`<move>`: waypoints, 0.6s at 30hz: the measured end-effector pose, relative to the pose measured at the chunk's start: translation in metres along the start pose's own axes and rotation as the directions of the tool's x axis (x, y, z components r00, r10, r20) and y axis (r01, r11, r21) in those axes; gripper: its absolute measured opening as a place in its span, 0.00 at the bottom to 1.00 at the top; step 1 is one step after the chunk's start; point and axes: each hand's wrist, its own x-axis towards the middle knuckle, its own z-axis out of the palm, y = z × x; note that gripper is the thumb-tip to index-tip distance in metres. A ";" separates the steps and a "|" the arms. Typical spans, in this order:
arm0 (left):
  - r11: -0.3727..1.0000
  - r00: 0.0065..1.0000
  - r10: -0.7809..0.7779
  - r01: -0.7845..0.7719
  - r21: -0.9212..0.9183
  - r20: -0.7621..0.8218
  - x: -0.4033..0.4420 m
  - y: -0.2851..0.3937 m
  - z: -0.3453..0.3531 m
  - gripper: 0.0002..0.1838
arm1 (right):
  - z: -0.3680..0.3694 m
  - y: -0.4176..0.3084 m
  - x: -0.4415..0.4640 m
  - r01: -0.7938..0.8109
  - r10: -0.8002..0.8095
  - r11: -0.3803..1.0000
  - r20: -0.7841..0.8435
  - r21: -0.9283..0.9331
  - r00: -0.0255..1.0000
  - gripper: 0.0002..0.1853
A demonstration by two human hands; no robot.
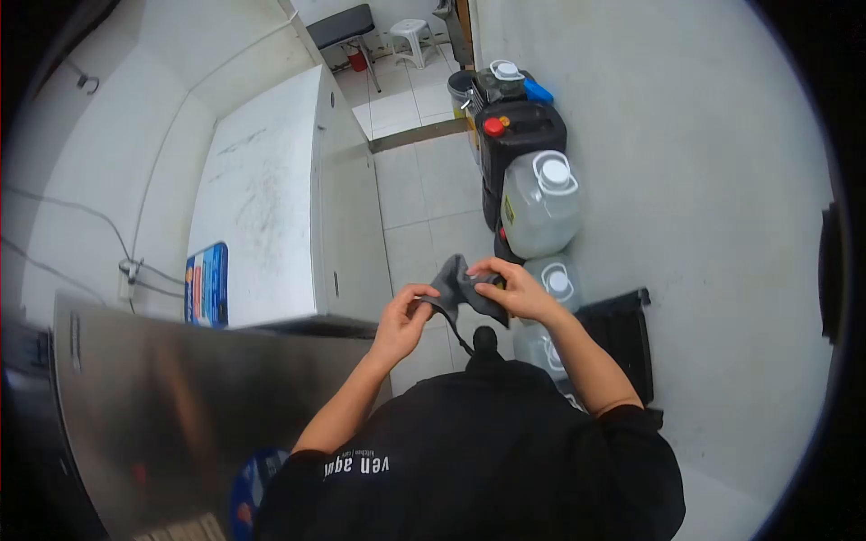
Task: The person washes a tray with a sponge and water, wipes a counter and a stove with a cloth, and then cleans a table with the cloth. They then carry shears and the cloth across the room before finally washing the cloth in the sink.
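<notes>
A dark grey piece of cloth (448, 280) with a thin dark strap is stretched between my hands, in front of my chest. My left hand (401, 323) is closed, pinching its left edge and the strap. With thumb and fingers my right hand (516, 290) grips the cloth's right side, where a darker part hangs down. The strap runs down toward the front of my black shirt (487, 433). What exact kind of item the cloth is, I cannot tell.
To the left stands a white chest (262, 198) bearing a blue box (207, 284), with a steel surface (198, 406) nearer me. Clear jugs (541, 216) and a black canister (519, 135) line the right wall. Beyond a doorway are a white stool (412, 34) and a black bench (341, 25).
</notes>
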 end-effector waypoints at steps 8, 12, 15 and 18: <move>0.872 0.943 -0.252 0.122 -0.475 -0.220 0.198 0.000 -0.088 0.18 | -0.027 0.015 0.255 -0.194 0.122 0.967 0.370 0.164 0.921 0.29; 0.770 0.944 -0.306 0.170 -0.614 -0.122 0.298 -0.035 -0.165 0.30 | -0.017 0.086 0.400 0.248 -0.238 0.969 0.331 0.015 0.913 0.39; 0.732 0.945 -0.322 0.207 -0.649 -0.061 0.391 -0.061 -0.228 0.32 | -0.031 0.130 0.510 0.146 -0.128 0.989 0.450 -0.005 0.884 0.38; 0.915 0.954 -0.281 0.236 -0.327 -0.100 0.512 -0.071 -0.286 0.26 | -0.072 0.161 0.620 0.017 0.000 0.999 0.449 -0.033 0.893 0.36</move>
